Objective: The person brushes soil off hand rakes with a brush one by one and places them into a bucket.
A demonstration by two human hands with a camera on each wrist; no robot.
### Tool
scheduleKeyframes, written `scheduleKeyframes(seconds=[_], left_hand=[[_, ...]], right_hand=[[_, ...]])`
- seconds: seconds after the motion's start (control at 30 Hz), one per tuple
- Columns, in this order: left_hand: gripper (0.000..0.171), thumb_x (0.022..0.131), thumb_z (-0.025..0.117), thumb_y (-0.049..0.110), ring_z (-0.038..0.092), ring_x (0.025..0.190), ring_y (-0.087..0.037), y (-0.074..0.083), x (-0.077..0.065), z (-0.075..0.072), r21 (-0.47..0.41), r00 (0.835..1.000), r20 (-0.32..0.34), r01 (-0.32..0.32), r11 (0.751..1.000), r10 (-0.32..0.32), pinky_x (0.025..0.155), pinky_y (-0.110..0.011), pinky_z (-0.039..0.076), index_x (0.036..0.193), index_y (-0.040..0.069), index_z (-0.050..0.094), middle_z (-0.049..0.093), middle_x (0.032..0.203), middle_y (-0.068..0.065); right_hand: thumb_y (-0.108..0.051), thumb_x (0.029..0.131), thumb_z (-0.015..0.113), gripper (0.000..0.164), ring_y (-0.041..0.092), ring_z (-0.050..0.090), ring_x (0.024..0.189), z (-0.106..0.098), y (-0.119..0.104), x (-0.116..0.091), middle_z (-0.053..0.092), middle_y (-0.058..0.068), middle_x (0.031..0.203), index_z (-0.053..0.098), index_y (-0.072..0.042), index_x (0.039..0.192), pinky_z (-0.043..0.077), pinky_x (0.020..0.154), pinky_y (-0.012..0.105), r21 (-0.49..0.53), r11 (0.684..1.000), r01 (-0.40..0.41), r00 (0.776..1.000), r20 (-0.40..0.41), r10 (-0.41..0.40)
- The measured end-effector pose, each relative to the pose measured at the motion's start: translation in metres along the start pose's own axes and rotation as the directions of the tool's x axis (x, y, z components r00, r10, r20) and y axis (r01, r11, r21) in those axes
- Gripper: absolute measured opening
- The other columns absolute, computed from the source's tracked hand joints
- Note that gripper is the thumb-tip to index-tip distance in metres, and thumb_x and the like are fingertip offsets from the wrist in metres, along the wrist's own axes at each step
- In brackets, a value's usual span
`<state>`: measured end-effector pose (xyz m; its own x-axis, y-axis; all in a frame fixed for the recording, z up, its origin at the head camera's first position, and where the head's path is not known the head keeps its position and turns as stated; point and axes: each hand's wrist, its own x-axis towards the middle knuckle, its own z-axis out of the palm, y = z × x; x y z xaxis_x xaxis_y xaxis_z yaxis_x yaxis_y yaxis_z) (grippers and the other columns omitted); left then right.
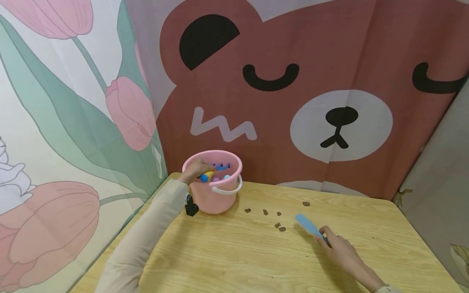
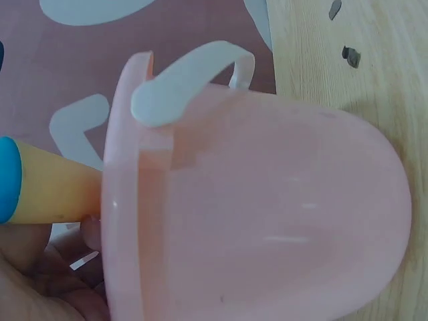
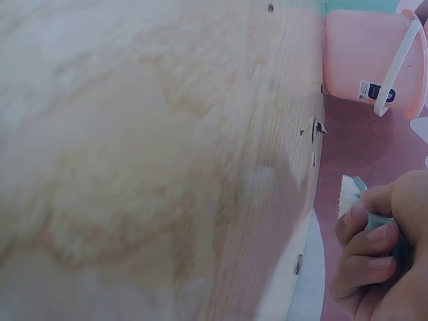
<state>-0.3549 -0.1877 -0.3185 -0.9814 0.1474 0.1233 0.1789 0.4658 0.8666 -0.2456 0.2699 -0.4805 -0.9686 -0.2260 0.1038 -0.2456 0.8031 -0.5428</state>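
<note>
At the rim of a pink bucket (image 1: 216, 199), my left hand (image 1: 196, 170) grips a yellow tapered toy with a blue end (image 1: 208, 176). In the left wrist view the yellow toy (image 2: 57, 184) overlaps the bucket's rim, with the fingers curled beside it. Inside the bucket lie a blue toy piece (image 1: 222, 167) and purple and pale blue items, partly hidden by the wall. My right hand (image 1: 340, 250) holds a light blue brush (image 1: 307, 224) by its handle above the table; its white bristles (image 3: 348, 196) show in the right wrist view.
Several small brown scraps (image 1: 265, 212) are scattered on the wooden table (image 1: 227, 252) between the bucket and the brush. A white handle (image 1: 229, 190) hangs down the bucket's side. A bear-print curtain (image 1: 271, 110) stands behind the table, and a tulip-print curtain (image 1: 84, 134) at the left.
</note>
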Motion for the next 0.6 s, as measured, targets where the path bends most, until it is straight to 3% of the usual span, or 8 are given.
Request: scheduleKeyframes(seconds=[0.1,0.23,0.33,0.4,0.6], left_hand=[[0.024,0.087,0.065,0.002,0.042,0.046,-0.006,-0.0052,0.0011,-0.0004,-0.008,0.999,-0.015,-0.049,0.999,0.049,0.05,-0.02,0.038,0.064,0.0,0.056,0.045,0.051,0.005],[0.013,0.086,0.065,-0.002,0.044,0.049,-0.006,-0.0097,0.0012,-0.0013,-0.059,0.996,-0.006,-0.086,0.995,0.086,0.053,-0.019,0.041,0.082,-0.014,0.062,0.048,0.055,0.002],[0.014,0.085,0.066,-0.003,0.043,0.048,-0.005,-0.01,0.0016,-0.0014,-0.046,0.996,-0.011,-0.087,0.995,0.086,0.051,-0.019,0.04,0.081,-0.015,0.062,0.047,0.054,0.003],[0.012,0.084,0.066,-0.003,0.043,0.048,-0.005,-0.0087,0.0019,-0.0006,-0.019,0.997,-0.02,-0.077,0.997,0.077,0.051,-0.019,0.039,0.077,-0.012,0.063,0.048,0.054,0.004],[0.016,0.089,0.06,-0.003,0.05,0.05,-0.009,-0.003,0.0026,0.0034,-0.031,0.998,-0.032,0.058,0.998,-0.059,0.05,-0.02,0.046,0.075,-0.009,0.064,0.052,0.057,0.0]], right_hand=[[-0.021,0.103,0.056,0.021,0.006,0.024,0.043,0.0004,-0.0001,-0.0006,0.036,-0.003,0.054,0.054,-0.003,0.113,0.02,0.042,0.018,0.001,1.0,0.012,1.0,-0.008,-0.012],[-0.022,0.102,0.057,0.022,0.005,0.024,0.043,0.0005,-0.0027,-0.0019,0.036,-0.004,0.054,0.055,-0.003,0.113,0.021,0.042,0.018,-0.002,1.0,0.018,1.0,-0.011,-0.018],[-0.022,0.102,0.056,0.022,0.005,0.025,0.043,0.0,-0.005,-0.0028,0.037,-0.004,0.054,0.055,-0.003,0.113,0.021,0.041,0.018,-0.001,1.0,0.012,1.0,-0.011,-0.012],[-0.022,0.103,0.056,0.021,0.006,0.025,0.042,-0.0002,-0.0055,-0.0031,0.037,-0.003,0.054,0.055,-0.003,0.113,0.021,0.041,0.018,-0.005,1.0,0.013,1.0,-0.016,-0.013],[-0.022,0.102,0.057,0.02,0.006,0.025,0.043,-0.0002,-0.0043,-0.003,0.036,-0.004,0.054,0.056,-0.004,0.112,0.021,0.042,0.019,-0.016,1.0,0.005,1.0,-0.026,-0.006]])
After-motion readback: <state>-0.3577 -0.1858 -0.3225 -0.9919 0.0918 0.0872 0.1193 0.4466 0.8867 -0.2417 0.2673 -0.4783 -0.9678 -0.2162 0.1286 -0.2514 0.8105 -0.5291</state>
